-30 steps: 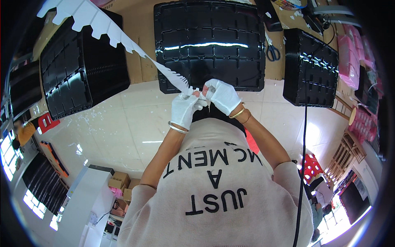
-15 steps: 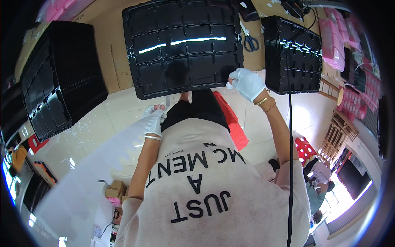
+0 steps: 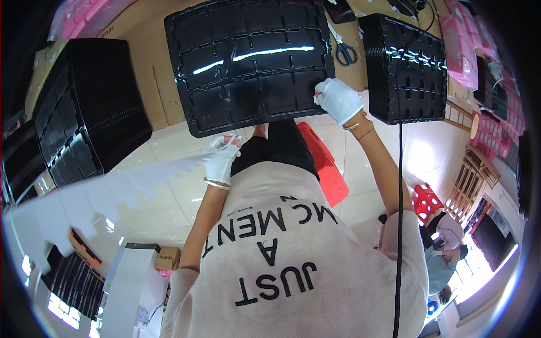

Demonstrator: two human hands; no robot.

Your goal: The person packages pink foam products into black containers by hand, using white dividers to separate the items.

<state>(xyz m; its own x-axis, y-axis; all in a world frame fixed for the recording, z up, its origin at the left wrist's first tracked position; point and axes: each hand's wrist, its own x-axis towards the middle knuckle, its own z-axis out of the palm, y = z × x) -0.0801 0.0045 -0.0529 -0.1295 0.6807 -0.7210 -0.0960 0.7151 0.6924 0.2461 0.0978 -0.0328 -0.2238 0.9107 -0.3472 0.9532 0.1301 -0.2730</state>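
Cardboard-topped bench (image 3: 147, 79); gloved hands (image 3: 221, 160) hold jagged, seemingly paper strip (image 3: 107, 194).

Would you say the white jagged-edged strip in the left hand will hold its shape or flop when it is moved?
Probably floppy: the white strip trails away from the left hand in a long curve, held only at one end. It looks thin and light, pinched easily between gloved fingertips. Its sawtooth edge might snag or tear if tugged.
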